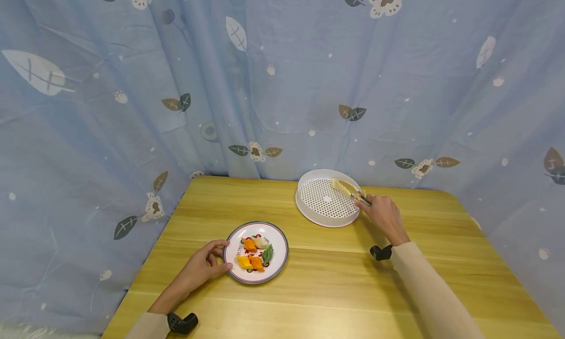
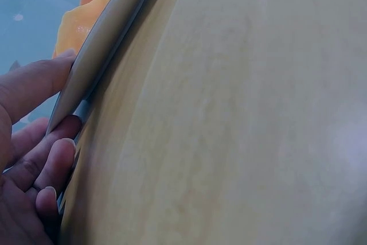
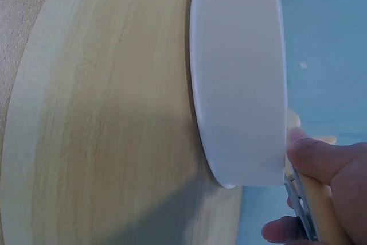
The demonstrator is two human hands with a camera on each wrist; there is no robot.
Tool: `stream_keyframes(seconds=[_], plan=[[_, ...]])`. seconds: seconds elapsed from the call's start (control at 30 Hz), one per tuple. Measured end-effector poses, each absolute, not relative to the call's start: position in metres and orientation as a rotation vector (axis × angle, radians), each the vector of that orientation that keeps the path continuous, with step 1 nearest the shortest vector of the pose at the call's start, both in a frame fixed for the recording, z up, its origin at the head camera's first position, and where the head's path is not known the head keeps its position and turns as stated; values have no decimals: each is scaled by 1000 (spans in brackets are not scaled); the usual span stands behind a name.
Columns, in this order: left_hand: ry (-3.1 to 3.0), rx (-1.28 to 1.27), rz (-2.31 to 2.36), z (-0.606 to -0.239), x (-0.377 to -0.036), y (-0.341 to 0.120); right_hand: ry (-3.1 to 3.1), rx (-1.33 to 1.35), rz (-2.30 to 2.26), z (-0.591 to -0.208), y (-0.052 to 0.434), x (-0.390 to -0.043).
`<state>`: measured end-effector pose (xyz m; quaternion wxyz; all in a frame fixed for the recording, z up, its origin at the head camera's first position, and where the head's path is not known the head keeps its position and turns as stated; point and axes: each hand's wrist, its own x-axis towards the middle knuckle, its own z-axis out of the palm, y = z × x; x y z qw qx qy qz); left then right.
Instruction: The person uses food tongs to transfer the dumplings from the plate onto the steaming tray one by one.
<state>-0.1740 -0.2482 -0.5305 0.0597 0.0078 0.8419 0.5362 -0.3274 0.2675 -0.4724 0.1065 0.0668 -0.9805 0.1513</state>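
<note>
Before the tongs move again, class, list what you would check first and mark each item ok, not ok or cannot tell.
1. Left hand steadies the plate: ok, fingers hold its near-left rim.
2. Food pieces sit inside the plate rim: ok, none hangs over.
3. Right hand has a firm hold of the tongs: ok, fingers curl round the handle.
4. Tongs tips are over the steamer tray: ok, they reach in over its far-right rim.
5. Tongs hold a piece: cannot tell, the tips are too small to see.
6. Tray stands flat on the table: ok in the right wrist view.
</note>
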Motion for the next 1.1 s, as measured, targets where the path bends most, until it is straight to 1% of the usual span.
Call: stream_keyframes(seconds=[0.33, 0.63, 1.1], plan=[[2542, 9, 1627, -530, -173, -247, -2904, 188, 447, -468, 269, -319], [2543, 14, 1634, -531, -174, -247, -2807, 299, 492, -464, 261, -303], [2544, 18, 1631, -530, -173, -246, -2710, 470, 526, -460, 232, -275]])
